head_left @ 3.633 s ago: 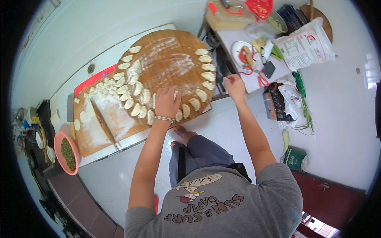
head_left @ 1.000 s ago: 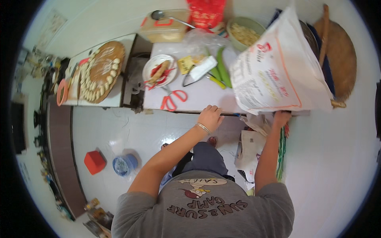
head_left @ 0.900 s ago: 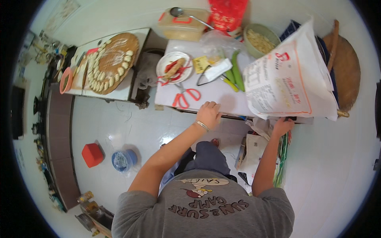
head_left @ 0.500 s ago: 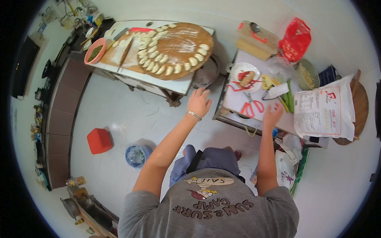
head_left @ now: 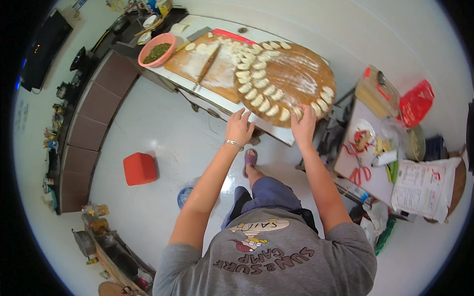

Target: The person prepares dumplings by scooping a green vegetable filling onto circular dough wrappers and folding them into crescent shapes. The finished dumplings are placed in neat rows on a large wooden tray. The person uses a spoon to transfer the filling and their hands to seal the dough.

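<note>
A round wooden board point(head_left: 296, 69) dusted with flour lies on the white-topped table, bearing rows of pale folded dumplings point(head_left: 265, 105) along its left, near and right sides. At the board's near edge is my right hand point(head_left: 303, 129), thumb and fingers apart around a dumpling there; whether it touches the dumpling or the board I cannot tell. My left hand point(head_left: 239, 129), with a bracelet at the wrist, hovers just off the table's front edge. Its fingers are spread and hold nothing. Left of the round board, a rolling pin point(head_left: 209, 64) rests on a floury rectangular board point(head_left: 224, 89).
A pink bowl of green filling point(head_left: 159, 50) stands at the table's left end. On the right, a lower table point(head_left: 348, 143) holds red-handled scissors point(head_left: 359, 174), a plate and a white sack point(head_left: 425, 187). A red stool point(head_left: 139, 168) and a blue bin point(head_left: 184, 197) stand on the floor.
I have turned and stepped toward the dumpling table. My right hand has left the lower table by the scissors and come to the round board's near edge. My left hand is now by the table front.
</note>
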Tool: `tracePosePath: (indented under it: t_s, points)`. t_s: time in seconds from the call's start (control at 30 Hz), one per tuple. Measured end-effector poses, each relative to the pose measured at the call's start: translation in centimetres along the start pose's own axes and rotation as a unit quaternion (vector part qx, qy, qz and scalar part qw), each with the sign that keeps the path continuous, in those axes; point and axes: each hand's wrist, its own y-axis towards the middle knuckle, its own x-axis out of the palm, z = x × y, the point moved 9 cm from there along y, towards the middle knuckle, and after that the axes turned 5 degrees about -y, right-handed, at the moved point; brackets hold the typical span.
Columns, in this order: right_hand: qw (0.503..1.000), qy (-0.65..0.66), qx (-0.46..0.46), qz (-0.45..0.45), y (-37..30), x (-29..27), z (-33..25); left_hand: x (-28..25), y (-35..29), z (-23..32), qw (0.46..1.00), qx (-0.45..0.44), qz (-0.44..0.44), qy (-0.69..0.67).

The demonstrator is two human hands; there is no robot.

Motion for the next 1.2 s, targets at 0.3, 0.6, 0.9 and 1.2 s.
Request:
tracePosePath:
  t_s: [0.3, 0.6, 0.9, 1.2]
  points:
    - [0.992, 0.100, -0.043, -0.056, 11.0, 19.6, -10.2, -7.5, 11.3, -17.2, 0.997, -0.053, 0.016, 0.059]
    - [0.989, 0.079, -0.043, -0.119, 18.2, 34.8, -16.7, -10.5, 24.4, -32.6, 0.996, -0.081, -0.018, 0.045]
    - [0.977, 0.075, 0.143, -0.138, 18.2, 47.2, -18.3, -2.2, 42.6, -49.4, 0.974, -0.066, -0.191, 0.102]
    - [0.954, 0.016, 0.278, -0.116, 14.6, 49.2, -19.9, 4.7, 46.8, -53.3, 0.966, -0.101, -0.223, 0.083]
